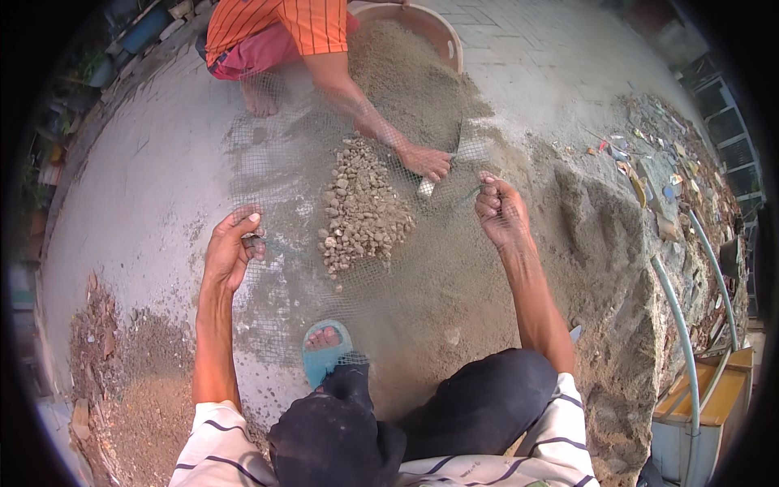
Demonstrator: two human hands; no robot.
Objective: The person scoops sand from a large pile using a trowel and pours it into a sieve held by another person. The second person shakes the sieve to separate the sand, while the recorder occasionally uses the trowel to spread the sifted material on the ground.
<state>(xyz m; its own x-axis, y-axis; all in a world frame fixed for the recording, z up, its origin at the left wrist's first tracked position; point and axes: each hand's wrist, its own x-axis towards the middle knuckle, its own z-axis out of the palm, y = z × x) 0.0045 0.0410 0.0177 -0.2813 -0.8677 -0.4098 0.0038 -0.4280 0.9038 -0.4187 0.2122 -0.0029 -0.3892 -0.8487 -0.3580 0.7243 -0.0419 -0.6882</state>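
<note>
A wire mesh screen (pixel 276 185) stretches between my two hands, above the sandy ground. My left hand (pixel 231 250) pinches the mesh at its left side. On the right, my right hand (pixel 501 213) is closed around the mesh, with a dark green strand at its fingers. A heap of small stones and lumps (pixel 365 207) lies on the mesh between them. Beyond it, a co-worker's hand (pixel 424 162) reaches in at the far side, next to a small pale object (pixel 426 187) that I cannot make out.
A co-worker in an orange shirt (pixel 268 28) crouches ahead, beside a round basin (pixel 438 36) and a mound of sand (pixel 406 77). On the right rise a sand bank (pixel 604 235) with rubble, curved pipes (pixel 677 312) and a yellow-topped box (pixel 706 394). My sandalled foot (pixel 326 341) is near the mesh.
</note>
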